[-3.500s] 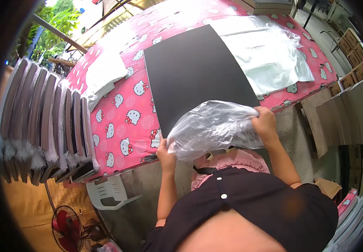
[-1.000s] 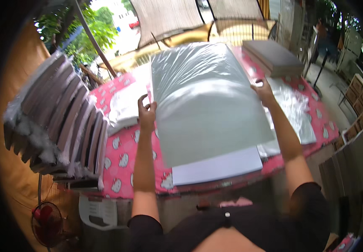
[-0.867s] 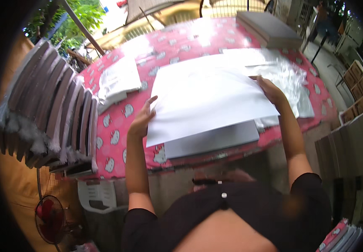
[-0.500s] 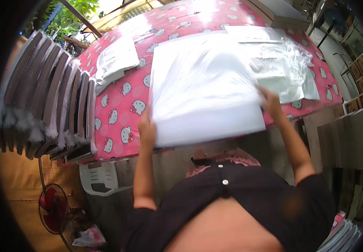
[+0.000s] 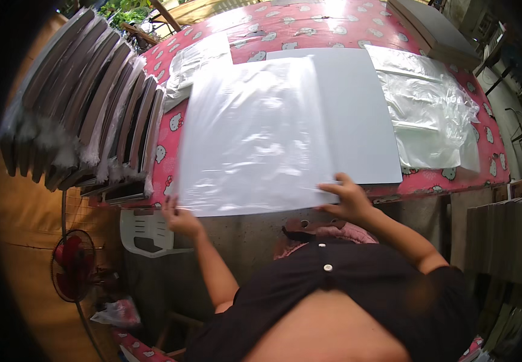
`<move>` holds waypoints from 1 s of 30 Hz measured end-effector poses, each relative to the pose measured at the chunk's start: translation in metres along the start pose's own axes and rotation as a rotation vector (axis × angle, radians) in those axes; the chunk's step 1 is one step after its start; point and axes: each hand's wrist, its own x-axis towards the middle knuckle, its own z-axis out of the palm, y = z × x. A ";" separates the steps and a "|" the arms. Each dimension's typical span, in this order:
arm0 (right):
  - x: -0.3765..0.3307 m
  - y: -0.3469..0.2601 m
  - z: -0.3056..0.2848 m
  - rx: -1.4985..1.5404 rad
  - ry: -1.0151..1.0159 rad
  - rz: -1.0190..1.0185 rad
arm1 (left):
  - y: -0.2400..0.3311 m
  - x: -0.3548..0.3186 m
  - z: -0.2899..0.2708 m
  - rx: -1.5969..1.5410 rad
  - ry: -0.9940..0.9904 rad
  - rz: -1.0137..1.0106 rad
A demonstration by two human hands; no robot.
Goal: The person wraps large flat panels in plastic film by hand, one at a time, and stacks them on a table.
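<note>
A flat white board in glossy, wrinkled clear plastic [image 5: 252, 139] lies slanted across the near edge of the table, partly jutting out over it. My left hand [image 5: 182, 218] has its fingers closed on the near left corner. At the near right corner is my right hand [image 5: 350, 202], thumb and fingers gripping the edge. Partly under the plastic-covered board, a bare pale grey board [image 5: 360, 120] shows on its right side. A pile of clear plastic bags [image 5: 427, 114] lies further right, and more folded plastic [image 5: 197, 60] sits at the far left.
Several brown plastic-wrapped panels [image 5: 86, 90] stand in a row on the left. The table has a pink patterned cover [image 5: 309, 27]. Stacked boards [image 5: 433, 30] lie at the far right corner. Below are a white plastic chair [image 5: 146, 232], a red fan [image 5: 72, 265] and upright boards [image 5: 505, 238].
The plastic-covered board has moved left and toward me with both hands, uncovering the pale grey board. My right hand has shifted from its side edge to its near corner.
</note>
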 end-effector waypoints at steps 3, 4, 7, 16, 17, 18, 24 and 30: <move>0.044 -0.034 0.068 -0.026 -0.194 -0.067 | -0.096 0.050 -0.030 -0.008 -0.243 -0.069; 0.053 -0.040 0.087 -0.068 -0.262 -0.088 | -0.095 0.050 -0.029 0.025 -0.203 -0.017; 0.072 -0.061 0.128 -0.087 -0.420 -0.051 | -0.077 0.036 -0.024 0.192 0.055 0.064; 0.081 0.106 -0.042 -0.133 0.333 0.167 | -0.072 -0.059 0.047 0.446 -0.431 -0.008; 0.066 0.158 -0.106 -0.139 0.398 0.494 | -0.047 -0.057 0.045 0.470 -0.488 -0.132; 0.037 0.215 -0.141 -0.818 0.750 0.632 | -0.068 -0.048 0.048 0.364 -0.463 -0.010; -0.032 0.227 -0.191 -0.830 0.288 0.826 | -0.057 -0.036 0.055 0.449 -0.050 -0.002; 0.011 0.061 -0.132 -0.394 0.309 0.438 | -0.047 -0.091 0.023 0.659 -0.342 0.390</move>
